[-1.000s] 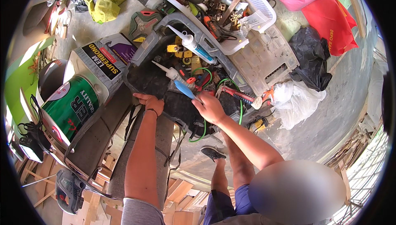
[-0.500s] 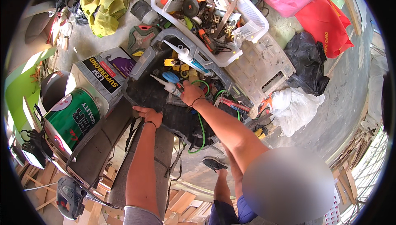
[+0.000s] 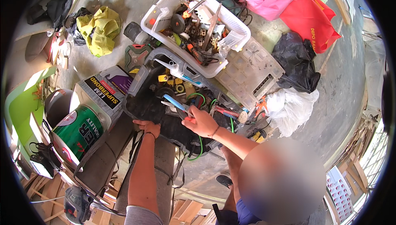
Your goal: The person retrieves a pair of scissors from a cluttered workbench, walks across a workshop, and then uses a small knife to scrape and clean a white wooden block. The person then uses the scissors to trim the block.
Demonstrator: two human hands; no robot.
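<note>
My right hand (image 3: 202, 123) is closed around a long, slim tool with a blue arm (image 3: 174, 102); its exact kind is unclear. A pale, pointed piece lies against it, and I cannot tell if the two are joined. Beneath them is a black toolbox tray (image 3: 142, 97) holding yellow tape measures or rolls (image 3: 179, 88), a green cord (image 3: 200, 140) and a red-handled tool (image 3: 227, 111). A sealant tube with a white nozzle (image 3: 175, 69) lies along the tray's far side. My left hand (image 3: 147, 127) rests at the tray's near left corner, fingers stretched out.
A white basket (image 3: 243, 45) full of tools stands beyond the tray. To the left are a square can (image 3: 103, 87) and a green can (image 3: 80, 132). Bags, including a black one (image 3: 297, 60) and a white one (image 3: 295, 109), lie right. A blurred patch covers the lower right.
My right hand has drawn back toward me and right, lifting the blue tool from among the tray's contents. The left hand stays at the corner. The whole view has shifted slightly.
</note>
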